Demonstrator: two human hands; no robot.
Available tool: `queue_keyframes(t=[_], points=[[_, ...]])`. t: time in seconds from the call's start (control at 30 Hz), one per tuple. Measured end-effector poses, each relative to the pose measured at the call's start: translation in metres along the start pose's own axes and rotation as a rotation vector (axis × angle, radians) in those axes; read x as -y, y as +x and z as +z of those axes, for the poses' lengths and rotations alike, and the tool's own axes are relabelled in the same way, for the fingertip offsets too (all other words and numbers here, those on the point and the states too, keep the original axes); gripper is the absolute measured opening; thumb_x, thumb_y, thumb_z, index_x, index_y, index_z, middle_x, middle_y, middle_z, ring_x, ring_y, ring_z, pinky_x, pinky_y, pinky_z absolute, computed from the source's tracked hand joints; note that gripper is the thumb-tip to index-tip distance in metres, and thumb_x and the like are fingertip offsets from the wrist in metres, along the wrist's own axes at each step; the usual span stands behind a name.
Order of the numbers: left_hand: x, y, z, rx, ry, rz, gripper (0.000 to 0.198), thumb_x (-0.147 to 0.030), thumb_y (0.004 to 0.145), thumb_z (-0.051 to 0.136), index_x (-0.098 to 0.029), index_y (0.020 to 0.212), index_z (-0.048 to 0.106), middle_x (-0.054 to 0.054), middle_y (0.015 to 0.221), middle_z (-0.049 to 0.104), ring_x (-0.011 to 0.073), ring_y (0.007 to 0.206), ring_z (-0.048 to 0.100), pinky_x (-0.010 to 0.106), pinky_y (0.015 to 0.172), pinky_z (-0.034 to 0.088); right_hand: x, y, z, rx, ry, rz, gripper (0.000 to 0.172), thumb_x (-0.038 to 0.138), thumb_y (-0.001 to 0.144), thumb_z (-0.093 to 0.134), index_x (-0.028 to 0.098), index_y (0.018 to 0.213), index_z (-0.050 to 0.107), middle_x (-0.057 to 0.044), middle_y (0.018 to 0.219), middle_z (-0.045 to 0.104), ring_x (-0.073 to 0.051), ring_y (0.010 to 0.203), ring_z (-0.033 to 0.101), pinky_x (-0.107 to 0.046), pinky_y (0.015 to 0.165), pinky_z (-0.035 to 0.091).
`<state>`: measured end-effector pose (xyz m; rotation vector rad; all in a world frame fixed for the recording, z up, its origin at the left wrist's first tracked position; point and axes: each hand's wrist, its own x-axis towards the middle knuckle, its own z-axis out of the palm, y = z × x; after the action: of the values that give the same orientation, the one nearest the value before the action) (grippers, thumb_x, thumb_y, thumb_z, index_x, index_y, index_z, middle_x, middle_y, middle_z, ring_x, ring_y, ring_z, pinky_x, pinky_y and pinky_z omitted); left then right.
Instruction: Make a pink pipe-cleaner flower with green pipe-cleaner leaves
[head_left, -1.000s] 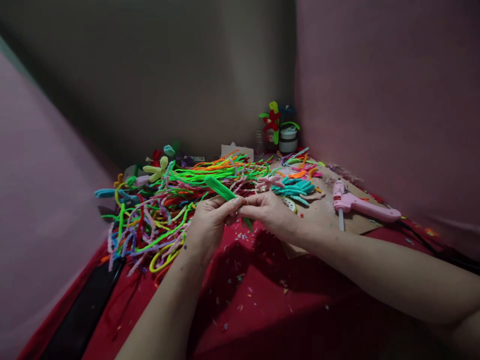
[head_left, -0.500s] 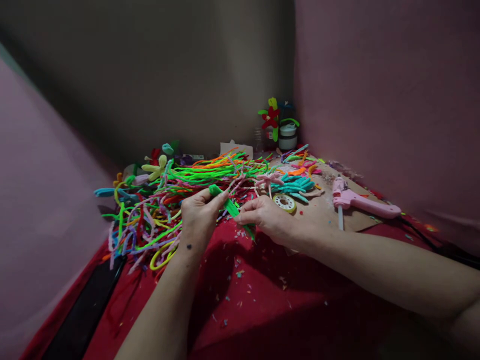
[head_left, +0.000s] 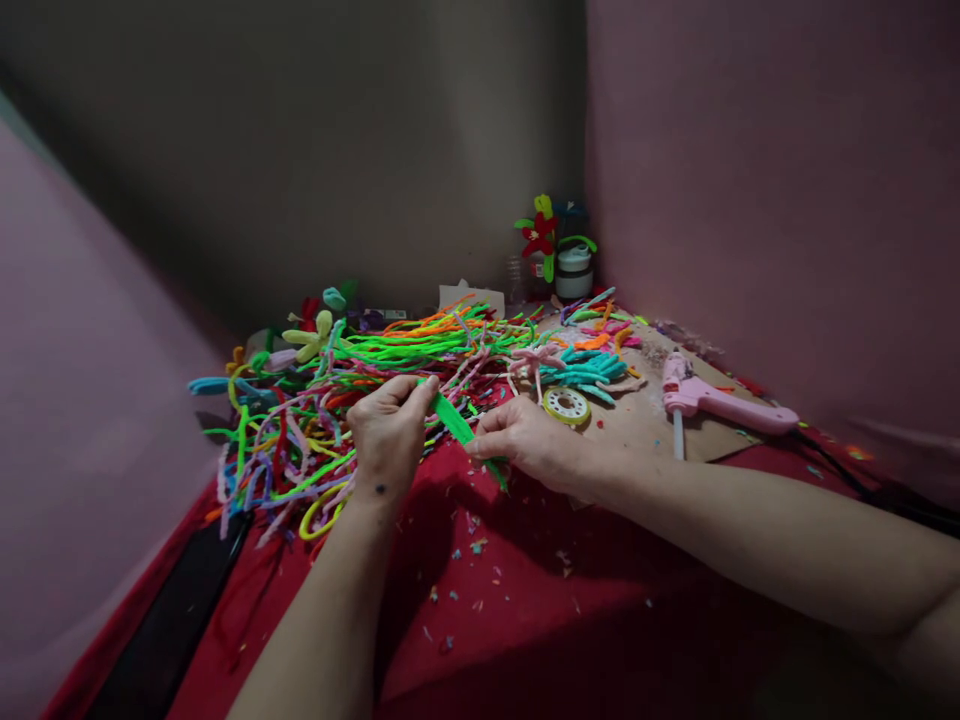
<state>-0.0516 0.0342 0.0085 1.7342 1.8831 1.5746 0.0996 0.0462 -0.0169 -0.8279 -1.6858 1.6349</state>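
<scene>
A flat bright green strip of what looks like pipe cleaners (head_left: 454,419) slants between my two hands above the red cloth. My left hand (head_left: 391,428) pinches its upper end between thumb and fingers. Lower down, my right hand (head_left: 525,442) is closed on the strip, and a short green end pokes out below its fingertips. Behind both hands lies a big heap of colourful pipe cleaners (head_left: 412,348). A yellow-rimmed spool (head_left: 568,406) lies just past my right hand, close to a pink pipe-cleaner flower (head_left: 537,362).
A pink glue gun (head_left: 724,402) rests on brown cardboard (head_left: 637,430) at the right. Turquoise pipe-cleaner pieces (head_left: 589,372) lie beside the spool. A red pipe-cleaner flower (head_left: 540,235) and a lidded jar (head_left: 575,272) stand at the back. Small scraps dot the red cloth (head_left: 480,620).
My left hand has shifted slightly left and its fingers have closed more over the strip's end. More of the green strip now shows between the hands. The right hand has barely moved.
</scene>
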Motion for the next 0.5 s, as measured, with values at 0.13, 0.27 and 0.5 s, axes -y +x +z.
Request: queue_keyframes(t=[0.13,0.27,0.5], points=[[0.005,0.0,0.0,-0.025,0.148,0.125,0.023,-0.035,0.074,0.056,-0.018,0.058,0.061,-0.004,0.051,0.046,0.0103,0.053,0.041,0.022,0.053,0.032,-0.003,0.001,0.001,-0.024,0.013,0.032,0.013,0.016,0.062,0.057,0.014,0.049,0.054,0.004,0.04,0.044,-0.007,0.038,0.036,-0.023,0.041,0.025],[0.003,0.004,0.0,0.041,-0.169,-0.088,0.023,-0.038,0.072,0.058,-0.017,0.064,0.062,-0.006,0.047,0.04,0.0081,0.044,0.034,0.021,0.042,0.027,-0.007,0.0,0.004,-0.048,0.011,0.043,0.018,0.018,0.064,0.057,0.015,0.047,0.052,0.004,0.039,0.044,-0.007,0.037,0.036,-0.023,0.04,0.024],[0.007,0.008,-0.001,0.492,-0.536,-0.465,0.033,-0.047,0.067,0.063,-0.015,0.071,0.057,-0.006,0.048,0.046,0.0045,0.034,0.031,0.018,0.033,0.021,-0.019,0.004,0.006,-0.229,0.024,-0.011,0.022,0.025,0.068,0.055,0.016,0.049,0.048,0.005,0.041,0.041,-0.007,0.039,0.036,-0.022,0.041,0.026]])
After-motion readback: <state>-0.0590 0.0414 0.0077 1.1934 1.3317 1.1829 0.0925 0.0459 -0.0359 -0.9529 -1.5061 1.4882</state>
